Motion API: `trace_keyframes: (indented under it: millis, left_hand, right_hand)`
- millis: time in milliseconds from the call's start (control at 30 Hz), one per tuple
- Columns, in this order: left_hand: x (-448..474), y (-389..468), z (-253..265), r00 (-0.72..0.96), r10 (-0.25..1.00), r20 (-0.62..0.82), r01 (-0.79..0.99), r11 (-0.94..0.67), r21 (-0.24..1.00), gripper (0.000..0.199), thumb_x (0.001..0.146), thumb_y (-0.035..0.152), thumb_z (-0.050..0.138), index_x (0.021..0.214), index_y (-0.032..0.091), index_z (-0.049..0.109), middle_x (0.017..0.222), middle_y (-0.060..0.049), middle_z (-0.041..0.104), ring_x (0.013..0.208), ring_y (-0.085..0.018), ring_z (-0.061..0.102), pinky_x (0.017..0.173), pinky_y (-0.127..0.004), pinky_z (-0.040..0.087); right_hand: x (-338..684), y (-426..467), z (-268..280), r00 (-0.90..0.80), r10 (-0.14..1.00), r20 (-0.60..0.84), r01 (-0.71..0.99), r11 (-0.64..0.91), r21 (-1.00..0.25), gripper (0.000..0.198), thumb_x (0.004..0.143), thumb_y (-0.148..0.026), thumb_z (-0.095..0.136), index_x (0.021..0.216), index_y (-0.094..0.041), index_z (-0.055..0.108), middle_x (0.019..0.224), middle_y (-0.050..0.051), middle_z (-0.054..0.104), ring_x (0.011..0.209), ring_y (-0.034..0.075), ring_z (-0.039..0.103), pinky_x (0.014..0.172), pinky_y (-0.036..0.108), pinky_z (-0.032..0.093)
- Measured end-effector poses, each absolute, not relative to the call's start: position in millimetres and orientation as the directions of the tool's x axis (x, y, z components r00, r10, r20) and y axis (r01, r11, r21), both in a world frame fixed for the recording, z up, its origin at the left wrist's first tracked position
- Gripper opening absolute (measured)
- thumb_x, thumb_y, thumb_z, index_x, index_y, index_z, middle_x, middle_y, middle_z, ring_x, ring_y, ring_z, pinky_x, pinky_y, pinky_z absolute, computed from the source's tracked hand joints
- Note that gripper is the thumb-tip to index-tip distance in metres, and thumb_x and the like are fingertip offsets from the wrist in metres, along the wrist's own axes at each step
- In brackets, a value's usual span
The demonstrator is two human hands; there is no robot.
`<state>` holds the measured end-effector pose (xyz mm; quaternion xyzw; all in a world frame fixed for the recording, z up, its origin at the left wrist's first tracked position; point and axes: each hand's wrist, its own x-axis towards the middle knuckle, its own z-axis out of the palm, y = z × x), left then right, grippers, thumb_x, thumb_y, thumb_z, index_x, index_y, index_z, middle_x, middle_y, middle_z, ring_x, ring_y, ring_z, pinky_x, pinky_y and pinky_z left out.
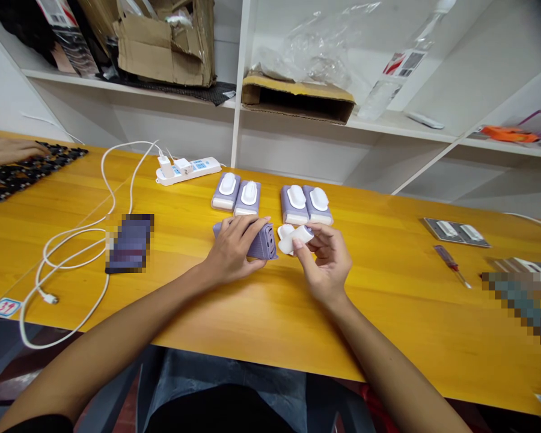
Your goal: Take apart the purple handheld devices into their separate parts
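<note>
My left hand (229,252) is wrapped over a purple box-shaped device (267,243), with small dark openings on the end that faces right. Between the thumb and fingers of my right hand (327,261) is a small white cap-like piece (303,233), purple at its far edge. A rounded white piece (284,239) shows just left of it; whether the two touch, I cannot tell. Behind my hands lie two pairs of similar purple boxes, a left pair (222,197) and a right pair (290,210), each box topped with a white oval part.
On the left are a phone (128,243), a looped white cable (45,252) and a power strip (175,177). Another person's hand (13,150) rests on a black mat. A screwdriver (451,264) and a switch plate (455,232) lie right. Shelves (162,108) hold boxes behind.
</note>
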<state>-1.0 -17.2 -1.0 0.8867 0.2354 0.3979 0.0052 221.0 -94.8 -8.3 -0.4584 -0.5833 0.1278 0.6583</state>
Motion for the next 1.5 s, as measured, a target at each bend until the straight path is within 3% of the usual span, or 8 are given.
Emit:
trace_keyframes:
  millis: [200, 367, 567, 767, 867, 1167, 1333, 1500]
  left_hand:
    - [-2.3, -16.3, -0.3, 0.564, 0.452, 0.691, 0.448, -0.871, 0.203, 0.083, 0.092, 0.029, 0.08, 0.165, 0.022, 0.042, 0.15, -0.019, 0.068, 0.139, -0.039, 0.067, 0.11, -0.051, 0.05]
    - [-4.2, -13.5, 2.3, 0.502, 0.483, 0.717, 0.497, -0.84, 0.218, 0.077, 0.092, 0.033, 0.082, 0.16, 0.02, 0.047, 0.148, -0.02, 0.069, 0.136, -0.039, 0.069, 0.107, -0.05, 0.051]
    - [-6.4, -2.9, 2.2, 0.398, 0.56, 0.726, 0.539, -0.783, 0.31, 0.079, 0.093, 0.041, 0.085, 0.16, 0.023, 0.048, 0.149, -0.019, 0.069, 0.137, -0.038, 0.068, 0.11, -0.051, 0.053]
    - [-6.3, 0.8, 1.7, 0.365, 0.576, 0.732, 0.527, -0.775, 0.347, 0.078, 0.093, 0.042, 0.086, 0.159, 0.022, 0.049, 0.149, -0.019, 0.068, 0.137, -0.037, 0.068, 0.115, -0.053, 0.054]
    - [-6.4, 0.4, 2.3, 0.369, 0.59, 0.718, 0.526, -0.77, 0.362, 0.078, 0.093, 0.042, 0.086, 0.159, 0.023, 0.049, 0.15, -0.018, 0.068, 0.137, -0.037, 0.068, 0.115, -0.054, 0.054]
    - [-7.3, -0.3, 2.8, 0.406, 0.567, 0.717, 0.529, -0.785, 0.322, 0.079, 0.092, 0.04, 0.086, 0.159, 0.023, 0.048, 0.15, -0.018, 0.068, 0.137, -0.036, 0.068, 0.111, -0.05, 0.054]
    - [-7.1, -0.2, 2.5, 0.411, 0.546, 0.73, 0.523, -0.797, 0.302, 0.08, 0.091, 0.039, 0.087, 0.159, 0.023, 0.048, 0.149, -0.018, 0.069, 0.137, -0.036, 0.069, 0.11, -0.05, 0.055]
    - [-6.5, -0.6, 3.0, 0.404, 0.546, 0.734, 0.524, -0.796, 0.303, 0.079, 0.091, 0.038, 0.088, 0.158, 0.023, 0.048, 0.147, -0.018, 0.069, 0.135, -0.036, 0.07, 0.109, -0.05, 0.056]
  right_hand:
    - [224.6, -91.5, -1.6, 0.336, 0.691, 0.64, 0.46, 0.472, -0.752, 0.027, 0.103, -0.037, 0.078, 0.125, -0.023, 0.069, 0.092, 0.002, 0.072, 0.068, 0.016, 0.066, 0.059, 0.031, 0.053]
    - [229.2, -88.6, 3.4, 0.19, 0.666, 0.721, 0.647, 0.468, -0.603, 0.024, 0.104, -0.033, 0.074, 0.127, -0.024, 0.073, 0.081, -0.002, 0.062, 0.062, 0.014, 0.055, 0.057, 0.031, 0.049]
    - [234.2, -82.7, -8.4, 0.012, 0.732, 0.681, 0.749, 0.444, -0.491, 0.036, 0.104, -0.035, 0.072, 0.138, -0.023, 0.067, 0.094, 0.003, 0.074, 0.067, 0.017, 0.059, 0.065, 0.034, 0.052]
    - [240.2, -78.5, -14.6, -0.025, 0.785, 0.619, 0.793, 0.392, -0.465, 0.029, 0.103, -0.032, 0.069, 0.13, -0.022, 0.069, 0.086, 0.002, 0.073, 0.067, 0.019, 0.062, 0.069, 0.035, 0.052]
    - [242.3, -76.9, -16.2, -0.051, 0.8, 0.598, 0.812, 0.382, -0.441, 0.026, 0.103, -0.031, 0.067, 0.128, -0.023, 0.069, 0.091, 0.004, 0.077, 0.072, 0.022, 0.066, 0.074, 0.037, 0.053]
    - [243.2, -78.9, -13.6, -0.19, 0.847, 0.497, 0.888, 0.364, -0.281, 0.025, 0.108, -0.035, 0.064, 0.129, -0.023, 0.072, 0.118, 0.013, 0.081, 0.1, 0.031, 0.075, 0.084, 0.041, 0.056]
    - [244.8, -77.9, -16.7, -0.198, 0.871, 0.45, 0.895, 0.348, -0.28, 0.037, 0.108, -0.037, 0.068, 0.142, -0.021, 0.067, 0.124, 0.014, 0.083, 0.106, 0.033, 0.077, 0.086, 0.042, 0.058]
    - [242.7, -78.5, -16.1, -0.21, 0.901, 0.381, 0.923, 0.31, -0.226, 0.028, 0.108, -0.028, 0.064, 0.135, -0.023, 0.07, 0.125, 0.013, 0.083, 0.107, 0.031, 0.077, 0.082, 0.039, 0.055]
